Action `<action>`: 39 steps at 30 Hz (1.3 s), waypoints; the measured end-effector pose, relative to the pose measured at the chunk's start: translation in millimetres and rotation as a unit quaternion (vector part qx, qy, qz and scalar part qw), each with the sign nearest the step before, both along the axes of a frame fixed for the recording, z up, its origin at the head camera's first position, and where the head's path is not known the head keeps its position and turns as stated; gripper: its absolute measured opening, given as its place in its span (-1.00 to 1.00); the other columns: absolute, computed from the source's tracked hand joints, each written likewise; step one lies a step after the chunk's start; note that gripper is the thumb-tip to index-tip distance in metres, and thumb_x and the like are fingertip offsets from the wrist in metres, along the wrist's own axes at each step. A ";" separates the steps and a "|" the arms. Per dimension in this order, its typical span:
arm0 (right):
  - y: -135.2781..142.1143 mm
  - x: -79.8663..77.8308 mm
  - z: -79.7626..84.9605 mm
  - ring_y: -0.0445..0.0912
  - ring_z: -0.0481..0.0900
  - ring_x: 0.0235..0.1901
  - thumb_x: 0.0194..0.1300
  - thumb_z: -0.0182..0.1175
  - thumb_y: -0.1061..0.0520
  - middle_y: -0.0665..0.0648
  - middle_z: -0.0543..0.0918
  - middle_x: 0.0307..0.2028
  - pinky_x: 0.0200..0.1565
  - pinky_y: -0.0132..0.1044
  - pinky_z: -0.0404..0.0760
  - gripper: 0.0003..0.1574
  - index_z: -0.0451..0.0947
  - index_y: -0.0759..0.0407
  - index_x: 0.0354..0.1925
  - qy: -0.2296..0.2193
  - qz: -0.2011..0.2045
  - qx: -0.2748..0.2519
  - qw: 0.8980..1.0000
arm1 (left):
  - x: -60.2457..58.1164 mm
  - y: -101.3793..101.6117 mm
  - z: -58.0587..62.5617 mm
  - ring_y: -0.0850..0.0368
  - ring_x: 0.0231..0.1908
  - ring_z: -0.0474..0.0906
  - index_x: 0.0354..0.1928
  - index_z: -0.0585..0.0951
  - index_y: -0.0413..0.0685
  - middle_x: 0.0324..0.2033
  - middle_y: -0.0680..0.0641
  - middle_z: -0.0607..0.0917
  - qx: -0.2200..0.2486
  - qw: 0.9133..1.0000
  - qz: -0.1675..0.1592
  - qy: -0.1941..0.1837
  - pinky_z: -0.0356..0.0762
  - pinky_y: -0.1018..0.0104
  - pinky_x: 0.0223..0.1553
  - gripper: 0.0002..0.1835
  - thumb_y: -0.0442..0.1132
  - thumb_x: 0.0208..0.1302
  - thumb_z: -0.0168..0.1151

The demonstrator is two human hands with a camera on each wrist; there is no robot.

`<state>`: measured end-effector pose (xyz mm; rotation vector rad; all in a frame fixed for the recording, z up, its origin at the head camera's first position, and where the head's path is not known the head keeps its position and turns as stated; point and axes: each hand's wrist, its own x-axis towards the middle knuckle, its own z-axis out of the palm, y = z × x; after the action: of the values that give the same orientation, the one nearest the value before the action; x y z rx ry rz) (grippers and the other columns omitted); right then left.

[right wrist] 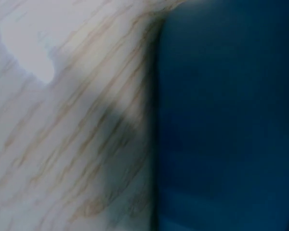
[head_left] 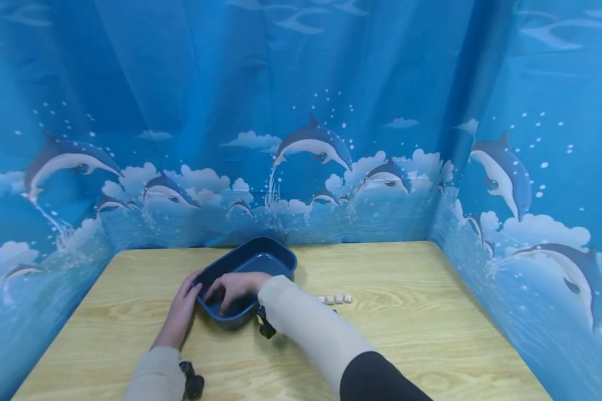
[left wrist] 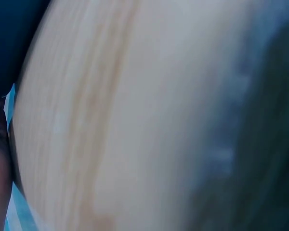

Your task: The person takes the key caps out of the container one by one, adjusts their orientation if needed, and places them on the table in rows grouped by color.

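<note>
A dark blue rectangular tub (head_left: 276,253) with rounded corners stands at an angle on the table. At its left end my left hand (head_left: 183,301) holds the side, the thumb at the rim and the fingers along the outside. My right hand (head_left: 238,285) reaches down inside the tub, its fingers bent and the thumb spread apart from them. Nothing shows between those fingers, though the fingertips are hard to make out. Right of the tub, several small white cubes (head_left: 339,299) with faint marks stand in a row, partly behind the right sleeve.
The wooden table (head_left: 406,334) has blue dolphin-print curtains (head_left: 221,111) behind it and at both sides. Both wrists carry small black cameras (head_left: 193,381). In the right wrist view the tub's wall (right wrist: 226,115) fills the right half.
</note>
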<state>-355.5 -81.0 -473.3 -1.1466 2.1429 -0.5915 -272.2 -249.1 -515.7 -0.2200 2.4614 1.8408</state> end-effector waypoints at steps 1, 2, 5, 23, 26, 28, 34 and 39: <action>-0.4 0.4 -0.4 -0.31 0.53 -0.07 0.14 0.44 0.18 -0.10 0.57 0.05 -0.06 -0.55 0.48 -0.35 0.54 0.02 0.22 -0.001 0.002 0.001 1.000 | -0.2 0.0 0.1 -0.11 0.49 -0.24 0.53 0.09 0.19 0.52 -0.04 -0.03 0.002 1.000 0.001 0.001 -0.27 -0.18 0.42 -0.40 0.13 0.54 -0.25; -0.8 0.8 -0.6 -0.32 0.53 -0.08 0.15 0.43 0.20 -0.10 0.58 0.05 -0.07 -0.56 0.48 -0.38 0.56 0.04 0.20 -0.005 0.003 0.001 1.000 | -0.3 0.1 0.4 -0.11 0.49 -0.24 0.53 0.09 0.19 0.52 -0.04 -0.03 0.004 1.000 0.002 0.001 -0.27 -0.17 0.43 -0.41 0.11 0.55 -0.25; -2.1 2.1 -1.0 -0.32 0.56 -0.10 0.16 0.39 0.28 -0.06 0.61 0.02 -0.10 -0.58 0.50 -0.48 0.60 0.13 0.12 -0.012 0.013 -0.005 1.000 | -1.1 -0.3 0.9 -0.10 0.49 -0.23 0.53 0.09 0.18 0.52 -0.05 -0.03 0.009 1.000 0.004 0.002 -0.27 -0.15 0.43 -0.42 0.08 0.55 -0.26; 23.0 -2.0 2.5 -0.32 0.61 -0.33 0.13 0.41 0.32 -0.14 0.70 -0.32 -0.26 -0.55 0.58 -0.77 0.73 0.12 -0.21 0.023 0.003 0.002 1.000 | 1.5 0.5 3.8 -0.03 0.49 -0.25 0.53 0.09 0.23 0.52 0.01 -0.03 0.010 1.000 0.003 0.011 -0.28 -0.15 0.43 -0.37 0.20 0.51 -0.26; 31.0 -6.2 2.9 -0.32 0.61 -0.34 0.09 0.45 0.29 -0.16 0.69 -0.35 -0.27 -0.54 0.58 -0.79 0.73 0.09 -0.26 0.032 -0.003 -0.008 0.999 | 2.7 0.7 3.6 -0.03 0.49 -0.25 0.53 0.09 0.24 0.52 0.02 -0.02 0.014 1.000 0.004 0.012 -0.29 -0.15 0.43 -0.38 0.20 0.51 -0.25; 37.0 -9.1 4.9 -0.33 0.60 -0.33 0.09 0.46 0.27 -0.17 0.68 -0.35 -0.26 -0.54 0.58 -0.80 0.73 0.08 -0.27 0.031 -0.012 -0.016 0.999 | 3.3 0.9 3.0 -0.05 0.49 -0.25 0.52 0.10 0.24 0.52 0.02 -0.02 0.016 1.000 0.005 0.015 -0.29 -0.17 0.43 -0.38 0.20 0.51 -0.24; 60.9 -17.8 20.4 -0.24 0.60 -0.35 0.12 0.42 0.31 -0.08 0.66 -0.35 -0.31 -0.44 0.61 -0.80 0.69 0.08 -0.28 0.018 -0.023 -0.054 0.998 | 5.5 3.0 0.5 -0.06 0.49 -0.28 0.52 0.10 0.26 0.52 0.03 -0.04 0.022 1.000 0.002 0.010 -0.31 -0.21 0.42 -0.37 0.21 0.50 -0.23; 80.5 -21.7 36.6 -0.20 0.62 -0.37 0.14 0.40 0.33 -0.03 0.66 -0.38 -0.31 -0.41 0.64 -0.83 0.66 0.10 -0.32 0.020 -0.034 -0.072 0.997 | 5.2 4.3 0.6 -0.06 0.49 -0.29 0.53 0.09 0.22 0.52 0.01 -0.05 0.023 1.000 0.007 0.011 -0.32 -0.19 0.42 -0.38 0.18 0.52 -0.24</action>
<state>-377.2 -0.5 -436.7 -1.1735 2.2112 -0.7702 -267.1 -244.8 -515.1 -0.2162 2.4346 1.9139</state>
